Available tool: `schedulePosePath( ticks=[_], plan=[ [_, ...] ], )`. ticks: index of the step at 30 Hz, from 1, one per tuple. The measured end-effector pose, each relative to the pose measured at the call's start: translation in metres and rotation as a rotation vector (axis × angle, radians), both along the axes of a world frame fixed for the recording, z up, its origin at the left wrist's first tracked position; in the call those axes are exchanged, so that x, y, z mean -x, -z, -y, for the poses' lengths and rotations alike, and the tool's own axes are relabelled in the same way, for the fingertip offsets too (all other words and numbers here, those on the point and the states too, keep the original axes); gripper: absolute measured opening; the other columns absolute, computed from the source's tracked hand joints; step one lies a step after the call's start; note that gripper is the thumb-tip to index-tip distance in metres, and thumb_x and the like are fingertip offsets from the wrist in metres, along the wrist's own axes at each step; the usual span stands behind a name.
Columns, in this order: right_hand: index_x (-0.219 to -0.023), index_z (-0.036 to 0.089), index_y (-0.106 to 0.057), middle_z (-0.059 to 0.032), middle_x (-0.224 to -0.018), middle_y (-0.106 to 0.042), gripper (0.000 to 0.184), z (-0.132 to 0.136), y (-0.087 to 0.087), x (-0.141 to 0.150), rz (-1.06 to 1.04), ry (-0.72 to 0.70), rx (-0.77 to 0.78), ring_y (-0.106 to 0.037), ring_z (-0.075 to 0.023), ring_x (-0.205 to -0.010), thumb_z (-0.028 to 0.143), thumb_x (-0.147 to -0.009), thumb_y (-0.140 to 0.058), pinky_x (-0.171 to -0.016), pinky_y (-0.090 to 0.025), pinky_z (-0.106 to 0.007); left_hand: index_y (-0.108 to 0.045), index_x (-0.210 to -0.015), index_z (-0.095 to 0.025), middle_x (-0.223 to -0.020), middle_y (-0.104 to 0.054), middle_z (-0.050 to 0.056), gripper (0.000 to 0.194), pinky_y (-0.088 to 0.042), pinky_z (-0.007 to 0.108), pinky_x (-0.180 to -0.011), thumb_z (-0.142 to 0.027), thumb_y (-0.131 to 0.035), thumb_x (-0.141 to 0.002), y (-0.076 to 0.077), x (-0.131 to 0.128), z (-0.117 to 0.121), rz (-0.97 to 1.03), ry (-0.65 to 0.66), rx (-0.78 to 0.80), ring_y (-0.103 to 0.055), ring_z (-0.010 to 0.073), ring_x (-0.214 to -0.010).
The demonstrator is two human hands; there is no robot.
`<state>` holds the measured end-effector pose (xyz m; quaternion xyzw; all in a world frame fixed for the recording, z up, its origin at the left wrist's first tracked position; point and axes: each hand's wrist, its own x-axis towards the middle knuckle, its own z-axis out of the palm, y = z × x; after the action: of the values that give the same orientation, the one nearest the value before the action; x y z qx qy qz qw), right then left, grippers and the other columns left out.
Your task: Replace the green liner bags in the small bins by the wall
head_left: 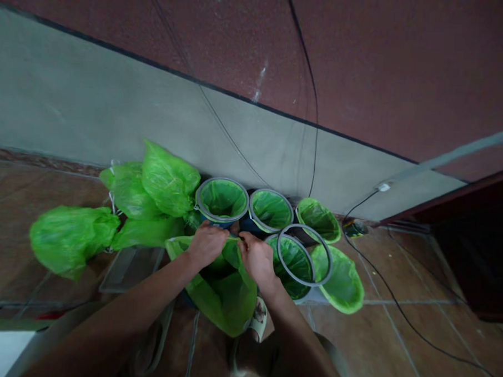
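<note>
My left hand and my right hand are both closed on the far edge of a green plastic bag that hangs over a small bin in front of me. The bag drapes down the bin's near side. Just beyond my hands stand two blue bins with grey rings and green liners. A loose grey ring lies tilted over another lined bin right of my right hand.
Several full, tied green bags lie on the tiled floor at the left. More lined bins stand at the right. A black cable runs across the floor from a wall socket. The wall is close behind the bins.
</note>
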<state>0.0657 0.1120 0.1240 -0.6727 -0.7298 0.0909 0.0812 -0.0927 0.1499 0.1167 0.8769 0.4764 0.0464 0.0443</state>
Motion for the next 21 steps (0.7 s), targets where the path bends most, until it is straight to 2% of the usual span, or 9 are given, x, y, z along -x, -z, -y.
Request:
schedulePosePath(
  ticks=[3, 7, 14, 18, 21],
  plan=[
    [-0.131, 0.024, -0.053, -0.0052, -0.113, -0.071, 0.042, 0.000, 0.000, 0.000, -0.008, -0.026, 0.009, -0.067, -0.0175, -0.097, 0.031, -0.090, -0.054, -0.078, -0.045, -0.023, -0.067, -0.081, -0.016, -0.081, -0.072, 0.007, 0.021, -0.044, 0.043, -0.090, -0.012, -0.047, -0.086, -0.002, -0.005, 0.004, 0.030, 0.043, -0.002, -0.068, 0.0234, -0.079],
    [-0.111, 0.025, -0.065, -0.0053, -0.094, -0.074, 0.027, -0.001, -0.003, 0.002, 0.095, -0.033, 0.080, -0.069, -0.0189, -0.087, 0.024, -0.093, -0.044, -0.072, -0.044, -0.025, -0.067, -0.086, -0.016, -0.078, -0.072, 0.006, 0.022, -0.044, 0.041, -0.091, -0.012, -0.046, -0.088, -0.004, -0.008, 0.010, 0.064, 0.072, -0.005, -0.069, 0.0220, -0.078],
    [-0.110, 0.025, -0.066, -0.0061, -0.090, -0.074, 0.030, 0.000, -0.009, 0.005, 0.121, -0.031, 0.108, -0.069, -0.0184, -0.083, 0.027, -0.095, -0.040, -0.068, -0.042, -0.025, -0.066, -0.096, -0.013, -0.085, -0.074, 0.009, 0.027, -0.045, 0.038, -0.088, -0.010, -0.040, -0.090, -0.002, -0.007, 0.006, 0.019, 0.014, 0.028, -0.069, 0.0226, -0.081],
    [-0.119, 0.026, -0.064, -0.0062, -0.091, -0.074, 0.034, -0.003, -0.011, -0.003, 0.117, 0.014, 0.101, -0.069, -0.0187, -0.084, 0.026, -0.095, -0.040, -0.070, -0.043, -0.025, -0.065, -0.101, -0.013, -0.086, -0.073, 0.011, 0.030, -0.047, 0.035, -0.082, -0.009, -0.038, -0.090, -0.001, 0.001, 0.001, -0.006, -0.037, 0.046, -0.070, 0.0236, -0.084],
    [-0.120, 0.027, -0.064, -0.0064, -0.092, -0.074, 0.035, -0.005, -0.013, -0.013, 0.115, 0.068, 0.098, -0.069, -0.0194, -0.085, 0.025, -0.094, -0.041, -0.073, -0.044, -0.025, -0.066, -0.104, -0.012, -0.086, -0.073, 0.014, 0.034, -0.050, 0.036, -0.077, -0.007, -0.036, -0.088, 0.002, 0.012, -0.006, -0.040, -0.107, 0.075, -0.071, 0.0274, -0.084]
  ],
)
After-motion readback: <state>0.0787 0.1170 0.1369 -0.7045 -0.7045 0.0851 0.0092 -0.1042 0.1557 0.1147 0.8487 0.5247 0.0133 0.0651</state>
